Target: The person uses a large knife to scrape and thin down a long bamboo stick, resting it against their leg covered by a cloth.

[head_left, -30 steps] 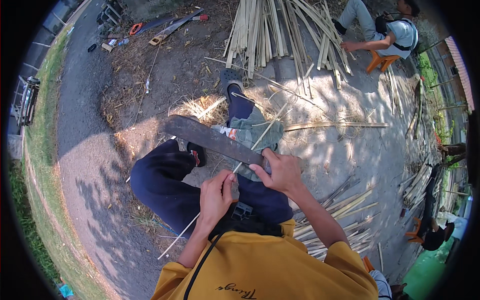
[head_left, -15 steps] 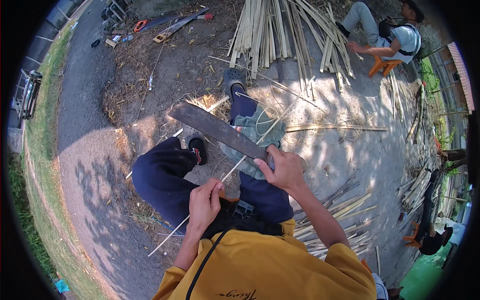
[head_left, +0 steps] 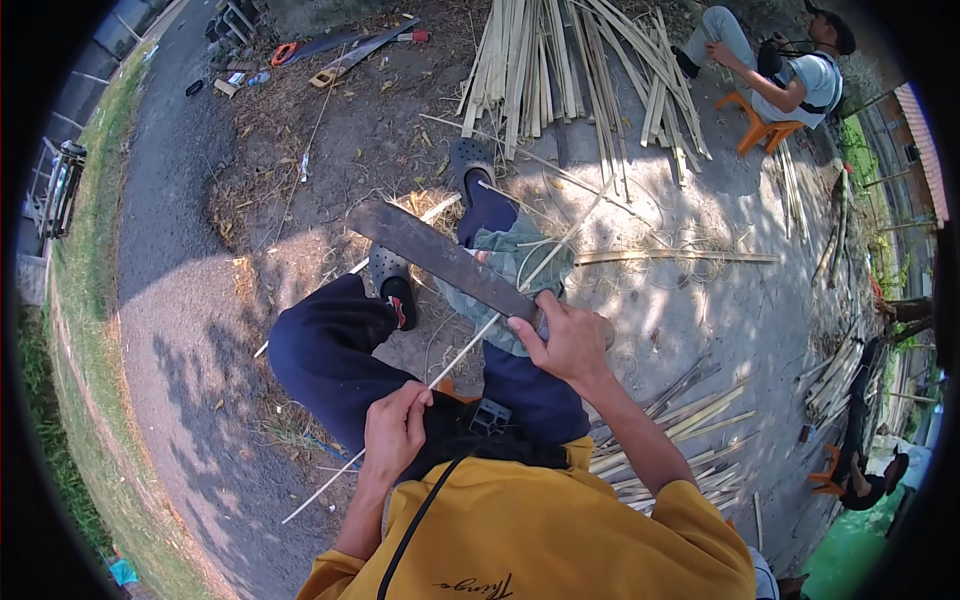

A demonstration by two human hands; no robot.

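My right hand (head_left: 566, 338) is wrapped round the handle of a machete (head_left: 435, 256), its thumb along the base of the dark, wide blade. The blade points to the far left, above my knees. Between the fingers of my left hand (head_left: 395, 432) is a thin pale bamboo strip (head_left: 464, 354). It runs diagonally from the near left, past the blade close to the handle, and on over a grey-green cloth (head_left: 512, 262) draped on my right leg. Blade and strip meet at the machete's near end; the exact contact is hidden.
Many split bamboo strips (head_left: 525, 75) lie fanned out ahead, and another pile (head_left: 690, 430) is at my right. Two handsaws (head_left: 362, 52) rest on the ground at the far left. Another person (head_left: 800, 85) sits on an orange stool (head_left: 762, 130) at the far right.
My left hand has moved nearer and to the left, drawing the bamboo strip along with it. My right hand and the machete stay almost in place. The seated person's arm has lifted.
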